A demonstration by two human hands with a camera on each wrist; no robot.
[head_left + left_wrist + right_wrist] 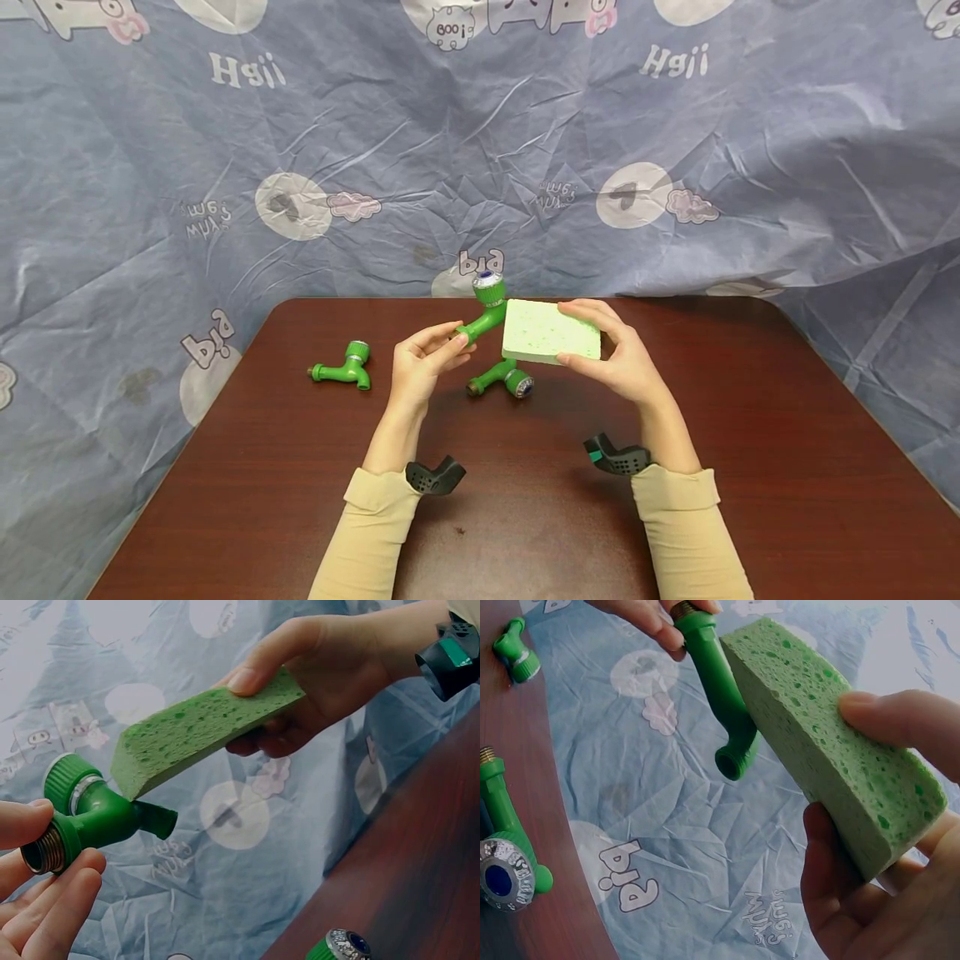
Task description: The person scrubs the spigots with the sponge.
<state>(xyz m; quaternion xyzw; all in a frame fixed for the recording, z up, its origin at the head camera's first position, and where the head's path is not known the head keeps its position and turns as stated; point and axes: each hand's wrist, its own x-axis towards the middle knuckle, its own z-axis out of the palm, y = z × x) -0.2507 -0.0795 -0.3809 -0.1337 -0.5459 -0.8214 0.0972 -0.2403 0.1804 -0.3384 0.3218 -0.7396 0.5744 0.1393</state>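
Note:
My left hand pinches a green tap by its brass-threaded inlet, held above the table with the knob up. In my right hand is a pale green sponge, gripped at its right end between thumb and fingers. The sponge's near end meets the body of the tap in the left wrist view. From the right wrist, the sponge lies along the side of the tap's spout. Part of the tap is hidden behind the sponge in the head view.
A second green tap lies on the brown table below the hands, its knob facing forward. Another green tap lies farther left. Behind the table's back edge hangs a wrinkled blue-grey printed cloth.

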